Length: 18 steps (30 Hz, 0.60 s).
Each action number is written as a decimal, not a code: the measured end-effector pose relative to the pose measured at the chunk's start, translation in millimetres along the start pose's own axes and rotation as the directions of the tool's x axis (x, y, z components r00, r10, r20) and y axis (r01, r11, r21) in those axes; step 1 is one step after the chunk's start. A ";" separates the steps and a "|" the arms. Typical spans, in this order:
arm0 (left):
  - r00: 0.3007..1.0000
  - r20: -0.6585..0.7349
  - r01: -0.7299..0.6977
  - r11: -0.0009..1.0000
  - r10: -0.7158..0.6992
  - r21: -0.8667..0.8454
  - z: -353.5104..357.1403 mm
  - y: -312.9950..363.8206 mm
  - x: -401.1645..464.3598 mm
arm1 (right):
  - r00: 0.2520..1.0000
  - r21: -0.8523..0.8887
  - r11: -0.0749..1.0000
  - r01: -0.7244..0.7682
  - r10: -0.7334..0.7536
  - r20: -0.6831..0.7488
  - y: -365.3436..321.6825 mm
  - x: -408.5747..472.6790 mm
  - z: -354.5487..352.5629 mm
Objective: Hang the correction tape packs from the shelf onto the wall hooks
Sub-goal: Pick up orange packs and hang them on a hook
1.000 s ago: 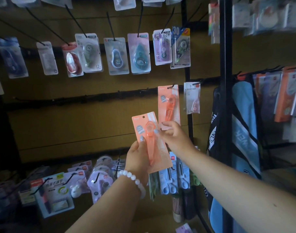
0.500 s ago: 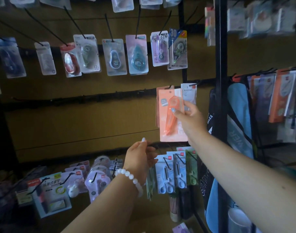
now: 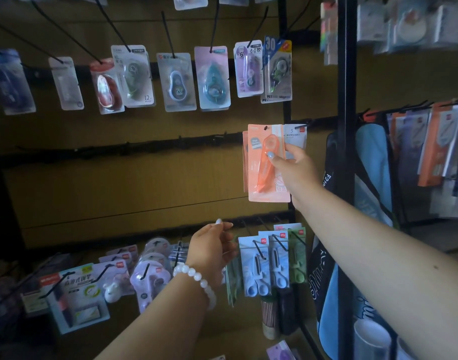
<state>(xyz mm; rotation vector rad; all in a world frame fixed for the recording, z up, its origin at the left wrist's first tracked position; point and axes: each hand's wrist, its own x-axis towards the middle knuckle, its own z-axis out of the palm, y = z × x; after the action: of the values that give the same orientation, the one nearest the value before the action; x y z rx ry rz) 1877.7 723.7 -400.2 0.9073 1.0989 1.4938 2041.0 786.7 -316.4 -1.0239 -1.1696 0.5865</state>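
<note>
Orange pack point(image 3: 268, 165) moved onto hook — right hand point(image 3: 291, 167) grip holds.

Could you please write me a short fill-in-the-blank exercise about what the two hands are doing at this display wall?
1. The right hand holds an ____-coloured pack up at a hook.
2. The left hand holds ____.
3. A bracelet of white beads sits on the ____ wrist.

Missing words: orange; nothing; left
</note>
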 end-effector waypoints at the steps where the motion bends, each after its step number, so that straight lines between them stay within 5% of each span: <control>1: 1.000 -0.001 0.003 1.000 -0.003 0.002 -1.1 -1.1 1.2 | 1.000 -0.010 1.000 0.000 0.000 -0.002 1.4 1.1 1.0; 18: 0.999 -0.014 0.038 0.999 -0.037 0.015 -11.6 -18.7 17.1 | 0.994 -0.314 0.943 -0.109 0.113 -0.007 11.0 42.2 33.1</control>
<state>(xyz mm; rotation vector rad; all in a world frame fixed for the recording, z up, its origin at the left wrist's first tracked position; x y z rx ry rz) 1869.1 739.4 -421.5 0.8838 1.1333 1.4647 2025.0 837.9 -305.1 -1.3669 -1.2461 0.5034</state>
